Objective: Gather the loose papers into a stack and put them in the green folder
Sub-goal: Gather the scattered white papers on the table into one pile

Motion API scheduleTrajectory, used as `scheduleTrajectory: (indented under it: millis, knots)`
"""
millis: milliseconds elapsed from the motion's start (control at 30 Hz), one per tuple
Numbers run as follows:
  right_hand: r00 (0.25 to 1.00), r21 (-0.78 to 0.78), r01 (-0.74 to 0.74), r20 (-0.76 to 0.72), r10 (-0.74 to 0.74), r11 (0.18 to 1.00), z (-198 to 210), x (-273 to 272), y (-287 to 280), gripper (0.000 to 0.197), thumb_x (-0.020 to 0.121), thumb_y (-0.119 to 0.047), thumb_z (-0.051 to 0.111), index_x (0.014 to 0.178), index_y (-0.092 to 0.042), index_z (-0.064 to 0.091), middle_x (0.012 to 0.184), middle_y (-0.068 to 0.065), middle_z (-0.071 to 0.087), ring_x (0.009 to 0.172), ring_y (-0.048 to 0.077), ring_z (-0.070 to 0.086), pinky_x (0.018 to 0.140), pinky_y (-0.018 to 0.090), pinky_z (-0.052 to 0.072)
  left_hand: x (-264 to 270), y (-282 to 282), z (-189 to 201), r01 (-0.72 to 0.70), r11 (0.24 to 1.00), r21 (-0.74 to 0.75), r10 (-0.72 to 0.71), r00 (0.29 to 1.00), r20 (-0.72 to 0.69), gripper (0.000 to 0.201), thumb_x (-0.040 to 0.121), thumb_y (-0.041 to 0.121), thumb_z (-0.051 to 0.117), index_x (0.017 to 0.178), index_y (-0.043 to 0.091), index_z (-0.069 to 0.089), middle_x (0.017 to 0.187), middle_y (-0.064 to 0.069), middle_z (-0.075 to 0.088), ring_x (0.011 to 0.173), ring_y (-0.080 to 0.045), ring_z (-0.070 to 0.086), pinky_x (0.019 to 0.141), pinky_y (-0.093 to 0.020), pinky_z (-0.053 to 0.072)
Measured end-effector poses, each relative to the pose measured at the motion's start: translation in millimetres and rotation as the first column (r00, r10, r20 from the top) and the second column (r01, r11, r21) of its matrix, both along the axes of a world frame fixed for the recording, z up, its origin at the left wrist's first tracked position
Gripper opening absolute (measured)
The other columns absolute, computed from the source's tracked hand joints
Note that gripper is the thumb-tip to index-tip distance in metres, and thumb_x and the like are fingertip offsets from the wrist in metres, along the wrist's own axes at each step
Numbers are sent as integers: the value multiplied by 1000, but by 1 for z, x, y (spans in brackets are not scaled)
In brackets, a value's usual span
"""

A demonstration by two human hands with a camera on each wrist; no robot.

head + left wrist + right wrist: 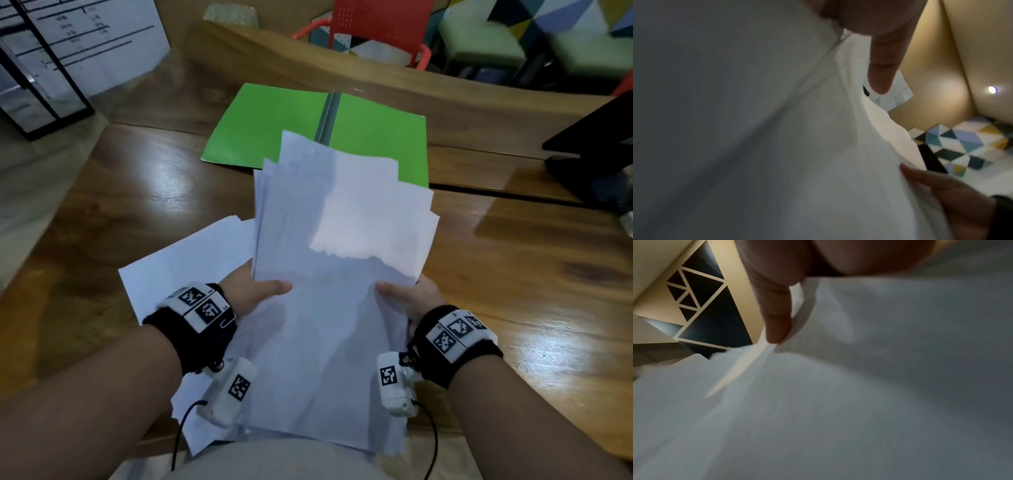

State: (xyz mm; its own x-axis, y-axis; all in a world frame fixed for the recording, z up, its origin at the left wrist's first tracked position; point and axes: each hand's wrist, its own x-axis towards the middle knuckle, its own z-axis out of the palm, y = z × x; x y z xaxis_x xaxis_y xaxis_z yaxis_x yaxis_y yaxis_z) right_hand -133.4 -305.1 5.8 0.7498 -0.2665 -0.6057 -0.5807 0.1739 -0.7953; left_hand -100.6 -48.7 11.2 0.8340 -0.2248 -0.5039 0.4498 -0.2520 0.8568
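Both hands grip one sheaf: the left hand (255, 291) pinches the left edge of the uneven bundle of white paper sheets (339, 260), thumb on top and fingers curled beneath, and the right hand (407, 294) clamps the right edge in the same way. In the wrist views each thumb lies flat on the top sheet. The bundle is lifted off the glossy brown wooden bench (513, 274) and tilted away from the person, its far edges ragged and fanned over the near part of the open green card folder (267, 126), which lies flat with its metal spine clip (327, 113) showing. At least one more loose white sheet (191, 260) lies on the bench under the left wrist.

Gathering looks nearly done but not finished, and the sheets are not yet squared. The next move probably calls for picking up the stray sheet, tapping the edges level against the bench, then laying the stack on one green half without letting the fanned corners slip.
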Motion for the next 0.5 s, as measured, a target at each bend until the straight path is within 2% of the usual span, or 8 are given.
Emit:
scheduleTrajectory:
  millis: [67, 133, 167, 200, 267, 333, 433, 500]
  knots:
    - [1000, -22, 20, -11, -20, 1000, -2, 0, -10, 30, 72, 6, 72, 97, -6, 63, 106, 23, 67, 99, 42, 64, 92, 58, 49, 5, 4, -5, 8, 936, 353, -23, 999, 40, 74, 58, 49, 70, 122, 16, 54, 123, -10, 62, 111, -29, 59, 99, -44, 45]
    - [998, -70, 30, -51, -34, 997, -6, 0, -20, 31, 72, 6, 72, 98, -7, 62, 106, 21, 68, 100, 41, 64, 94, 55, 49, 8, 13, -5, -48, 682, 730, 58, 998, 12, 77, 72, 51, 63, 136, 16, 36, 139, -14, 43, 123, -34, 48, 103, -44, 40]
    - [997, -90, 26, -67, -32, 996, -7, 0, -24, 29, 72, 5, 73, 96, -9, 62, 105, 20, 68, 100, 40, 64, 95, 54, 48, 8, 15, -3, -9, 591, 806, 62, 997, -34, 80, 76, 51, 60, 140, 14, 29, 143, -16, 36, 127, -36, 43, 104, -45, 38]
    - [997, -105, 23, -76, -31, 994, -9, -1, -27, 28, 72, 4, 73, 95, -9, 63, 105, 20, 68, 101, 40, 64, 95, 55, 48, 8, 16, -4, 30, 554, 832, 53, 996, -71, 80, 78, 51, 57, 141, 12, 26, 145, -17, 33, 128, -37, 40, 104, -46, 37]
    - [996, -133, 9, -91, -21, 991, -11, -1, -30, 32, 72, 3, 74, 102, -4, 63, 108, 22, 67, 101, 41, 63, 95, 56, 47, 7, 11, -12, 52, 567, 822, -26, 999, -46, 76, 82, 48, 54, 142, 11, 26, 147, -16, 32, 131, -35, 38, 107, -44, 35]
    - [994, -178, 4, -104, -23, 984, -14, 1, -32, 42, 72, -1, 76, 111, 1, 61, 108, 21, 67, 100, 39, 64, 95, 54, 48, 6, 0, -18, 50, 671, 740, -120, 992, 41, 70, 87, 40, 51, 144, 12, 22, 151, -12, 29, 137, -31, 32, 113, -40, 28]
    - [991, -248, -35, -136, 1, 968, -14, 3, -31, 44, 73, -8, 77, 112, 1, 61, 106, 16, 68, 98, 35, 65, 94, 47, 51, 7, -5, -15, -22, 795, 607, -68, 990, 125, 64, 89, 29, 51, 144, 14, 21, 153, -9, 27, 139, -26, 30, 113, -37, 25]
    - [989, -286, -59, -145, 17, 956, -10, 4, -30, 39, 76, -10, 74, 111, 2, 60, 104, 15, 67, 96, 32, 64, 92, 40, 51, 12, 6, -17, -120, 696, 708, 36, 991, 132, 68, 85, 32, 54, 143, 13, 24, 150, -12, 30, 136, -30, 33, 112, -41, 30]
